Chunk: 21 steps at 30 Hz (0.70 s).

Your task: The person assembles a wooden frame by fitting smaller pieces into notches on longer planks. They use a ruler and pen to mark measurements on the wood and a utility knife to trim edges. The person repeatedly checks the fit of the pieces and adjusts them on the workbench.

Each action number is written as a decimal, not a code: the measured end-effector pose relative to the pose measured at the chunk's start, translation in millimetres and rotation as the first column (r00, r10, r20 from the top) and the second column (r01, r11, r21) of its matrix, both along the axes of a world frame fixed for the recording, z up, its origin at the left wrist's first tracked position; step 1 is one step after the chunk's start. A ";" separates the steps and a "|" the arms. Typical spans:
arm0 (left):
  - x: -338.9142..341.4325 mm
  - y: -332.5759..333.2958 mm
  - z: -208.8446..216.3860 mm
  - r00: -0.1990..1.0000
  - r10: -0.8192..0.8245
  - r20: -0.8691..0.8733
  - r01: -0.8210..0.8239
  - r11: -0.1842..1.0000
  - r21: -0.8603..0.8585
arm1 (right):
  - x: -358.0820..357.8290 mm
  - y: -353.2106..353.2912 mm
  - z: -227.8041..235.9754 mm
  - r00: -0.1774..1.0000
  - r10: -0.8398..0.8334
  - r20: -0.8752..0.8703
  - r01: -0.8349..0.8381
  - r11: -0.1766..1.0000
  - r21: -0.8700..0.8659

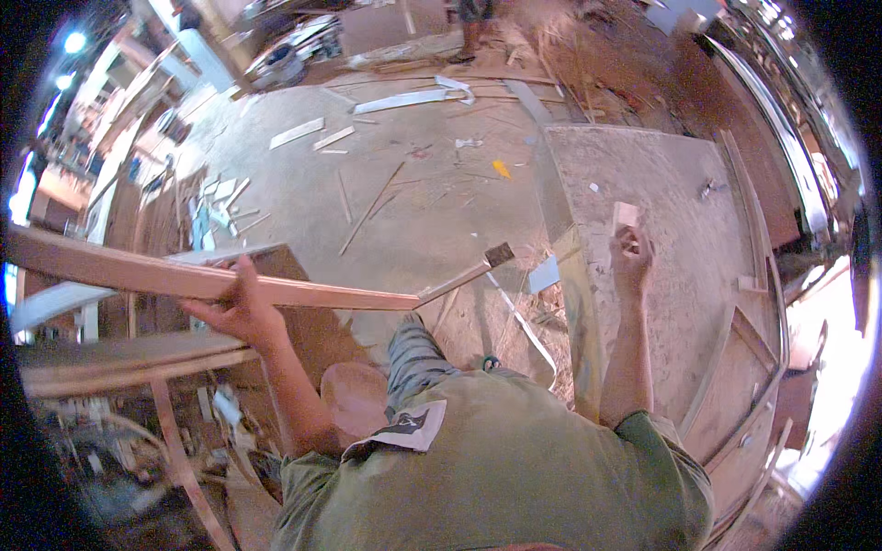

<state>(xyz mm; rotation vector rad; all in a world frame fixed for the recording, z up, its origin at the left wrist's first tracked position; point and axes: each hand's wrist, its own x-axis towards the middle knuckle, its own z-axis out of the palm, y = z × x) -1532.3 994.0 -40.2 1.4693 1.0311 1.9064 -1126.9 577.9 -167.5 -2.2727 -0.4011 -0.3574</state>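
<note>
My left hand (241, 310) grips a long wooden beam (138, 266) from below, its fingers round the near edge. The beam runs from the far left rim to a tip near my legs. My right hand (632, 255) pinches a small pale wooden block (626, 215) above the broad workbench (680, 197) on the right. The lower part of the block is covered by my fingers. Just beyond the beam's tip lies a thin strip of wood with a dark square end (498, 253).
Wood offcuts (297, 133) and strips are scattered over the concrete floor (303, 202). A wooden frame (138, 363) stands at the lower left. A light blue piece (544, 275) rests beside the bench. Another person's legs (470, 37) show at the far top.
</note>
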 end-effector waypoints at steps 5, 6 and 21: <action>80.0 104.4 33.5 0.997 -0.079 -0.014 0.080 0.996 0.038 | 9.0 30.1 -20.3 0.959 -0.267 -0.096 0.218 0.910 -0.353; 98.3 123.3 38.6 0.991 -0.129 0.018 0.128 0.991 0.034 | 6.3 24.0 -29.4 0.931 -0.328 -0.161 0.244 0.885 -0.396; 420.1 322.2 123.6 0.880 -0.442 -0.172 0.474 0.833 0.285 | 57.4 39.7 -104.5 0.494 -0.860 -0.126 0.700 0.479 -0.529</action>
